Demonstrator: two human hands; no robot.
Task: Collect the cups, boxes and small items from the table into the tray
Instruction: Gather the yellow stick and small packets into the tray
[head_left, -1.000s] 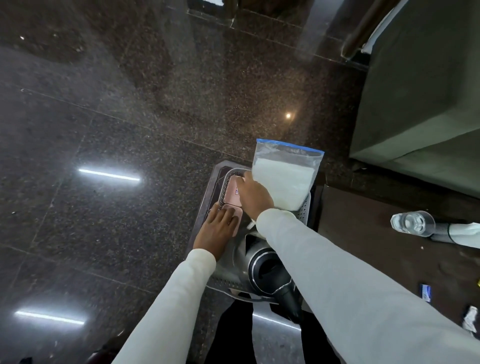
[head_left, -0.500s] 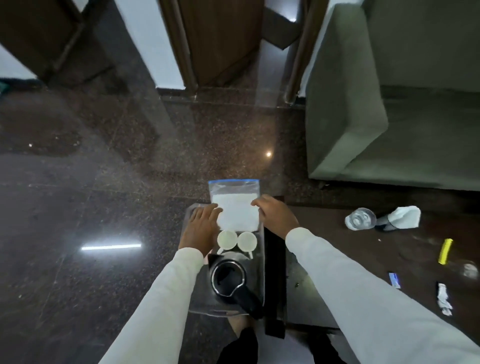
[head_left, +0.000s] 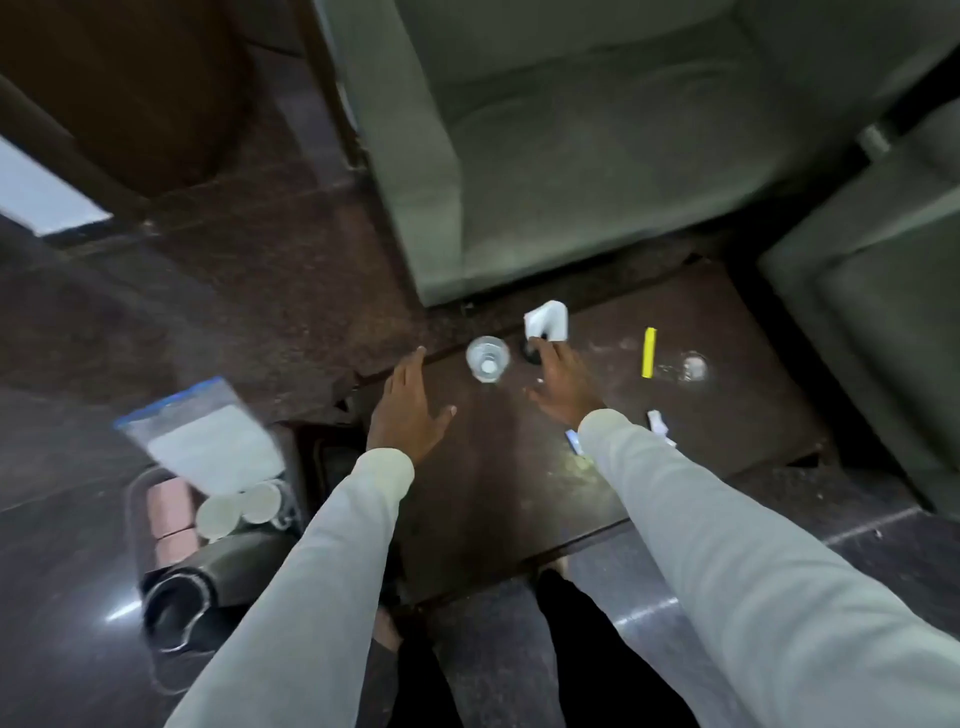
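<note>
Fingers (head_left: 413, 364) of the left hand (head_left: 405, 410) are stretched out flat and a little spread, holding nothing, palm down over the dark brown table (head_left: 498, 493) near its far left corner. The right hand (head_left: 563, 384) is likewise splayed and empty, its fingertips reaching toward a clear glass (head_left: 487, 358) and a small white pouch-like item (head_left: 546, 321) (the blur makes it hard to say whether a fingertip touches the dark part at the pouch's base). The glass stands upright just left of the right hand and between the two hands.

Further right on the table lie a yellow stick-shaped sachet (head_left: 648, 352) and, just beyond it, a second clear glassy object (head_left: 688, 366), too blurred to name. A small blue-and-white packet (head_left: 573, 441) sits beside the right sleeve (head_left: 727, 545), and a crumpled white wrapper (head_left: 658, 423) lies just right of that.

The tray (head_left: 136, 499) sits off the table's left edge, low in the view. In it are a zip bag of white powder with a blue seal (head_left: 202, 441), two white cups (head_left: 241, 506) side by side, a pink box (head_left: 169, 512) and a dark kettle (head_left: 208, 582) lying toward the near end. Green armchairs (head_left: 571, 156) stand beyond the table.
</note>
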